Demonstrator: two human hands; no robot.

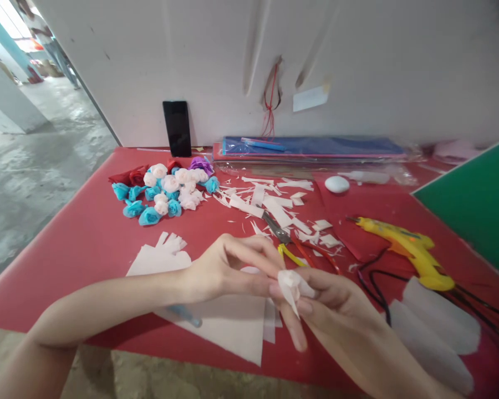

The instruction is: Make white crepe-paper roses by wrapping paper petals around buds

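Both hands meet around a small white paper flower, partly rolled, with a pointed petal hanging down. My left hand pinches its left side between thumb and fingers. From the right, my right hand grips the flower, thumb below it. Under the hands lie white paper sheets, with a blue pen partly hidden by my left forearm. Just beyond the hands rest scissors with red and yellow handles, among white paper scraps.
Finished blue, white, red and purple paper flowers cluster at the back left. A phone leans on the wall. On the right are a yellow glue gun with dark cords, translucent paper pieces and a green board.
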